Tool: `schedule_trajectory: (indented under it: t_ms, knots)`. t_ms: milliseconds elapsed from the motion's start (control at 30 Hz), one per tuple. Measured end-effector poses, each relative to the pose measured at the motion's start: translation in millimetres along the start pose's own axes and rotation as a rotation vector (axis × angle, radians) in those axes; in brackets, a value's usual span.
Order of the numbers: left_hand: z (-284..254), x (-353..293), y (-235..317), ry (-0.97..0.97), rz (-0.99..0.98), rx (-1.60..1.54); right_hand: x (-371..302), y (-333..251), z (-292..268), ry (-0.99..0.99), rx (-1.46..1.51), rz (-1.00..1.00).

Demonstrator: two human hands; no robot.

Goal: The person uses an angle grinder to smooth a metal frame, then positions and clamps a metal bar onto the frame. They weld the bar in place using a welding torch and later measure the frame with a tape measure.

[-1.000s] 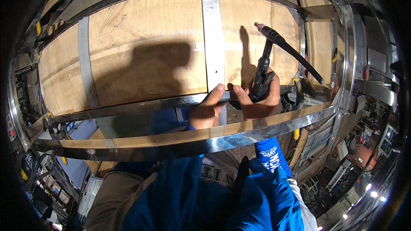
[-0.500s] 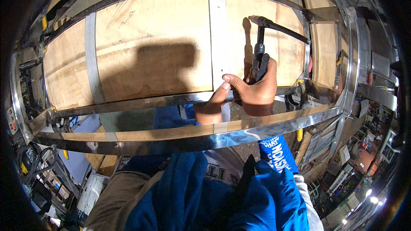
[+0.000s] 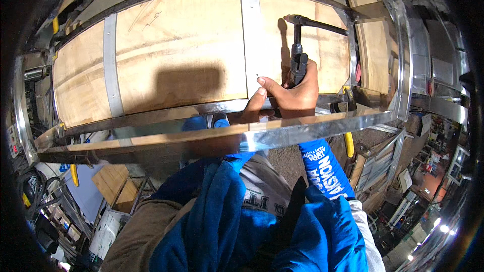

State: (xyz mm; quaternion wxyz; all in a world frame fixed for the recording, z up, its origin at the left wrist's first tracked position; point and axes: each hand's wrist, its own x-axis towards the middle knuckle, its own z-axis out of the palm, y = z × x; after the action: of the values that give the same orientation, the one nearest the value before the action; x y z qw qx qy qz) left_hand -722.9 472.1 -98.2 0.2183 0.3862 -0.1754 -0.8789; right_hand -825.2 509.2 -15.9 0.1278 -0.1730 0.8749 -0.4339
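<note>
A black TIG welding torch (image 3: 297,45) is gripped in my right hand (image 3: 301,93), its head raised in front of a plywood panel (image 3: 176,30) and its long back cap pointing right. My right thumb reaches left toward a flat metal strip (image 3: 251,25) that runs up the panel. Beside it, my left hand (image 3: 253,105) shows mainly its thumb, tip close to the right thumb, at the panel's lower metal rail (image 3: 191,111). The left fingers are hidden. Both forearms pass behind the shiny front rail (image 3: 272,136) of the metal frame.
Another flat strip (image 3: 112,65) crosses the panel at left. Yellow-handled clamps (image 3: 349,143) hang at the frame's right and left. Cables (image 3: 35,191) lie at lower left, near a wooden box (image 3: 117,186). Tools and scrap crowd the floor at right.
The view has shifted slightly, so the front rail sits higher in the picture. Torch and both hands appear a little farther left, with the same right-hand grip.
</note>
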Motion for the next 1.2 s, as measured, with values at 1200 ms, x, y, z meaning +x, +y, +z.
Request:
schedule_trajectory:
  t_ms: [1200]
  knots:
    - [-19, 1, 3, -0.017, 0.075, -0.115, 52, -40, 75, 0.192, -0.383, -0.637]
